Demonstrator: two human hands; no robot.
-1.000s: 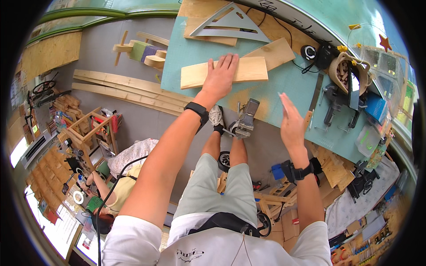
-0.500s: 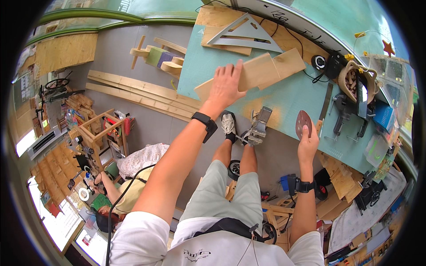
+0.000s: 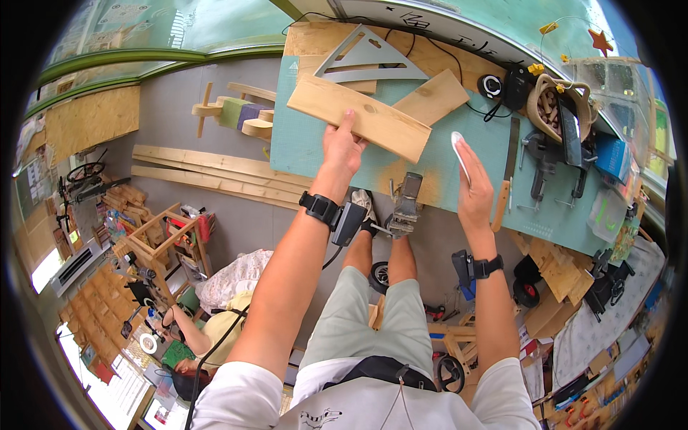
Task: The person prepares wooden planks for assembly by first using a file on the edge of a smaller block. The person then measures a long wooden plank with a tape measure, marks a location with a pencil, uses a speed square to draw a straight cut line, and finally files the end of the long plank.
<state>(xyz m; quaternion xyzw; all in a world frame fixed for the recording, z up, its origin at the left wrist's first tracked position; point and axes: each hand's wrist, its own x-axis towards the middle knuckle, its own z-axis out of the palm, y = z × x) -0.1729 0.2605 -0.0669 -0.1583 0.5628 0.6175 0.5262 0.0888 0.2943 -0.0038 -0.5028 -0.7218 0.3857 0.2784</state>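
A pale wooden board slants over the workbench, gripped at its near edge by my left hand with the thumb on its upper face. That hand's other fingers are mostly hidden beneath the wood. In my right hand is a sanding disc, turned almost edge-on with its white backing showing. The disc is apart from the board, off its right end. Behind the held board lies a second wooden board, partly covered by it. A metal bench vise is at the bench's near edge.
On the green-topped workbench lie a large grey triangle square, black clamps and a basket of wooden pieces. Long planks and a wooden toy-like piece are to the left. Another person sits at lower left.
My left hand has gone from lying on top of the board to gripping its near edge, and the board has swung round. My right hand moved left and turned the disc edge-on.
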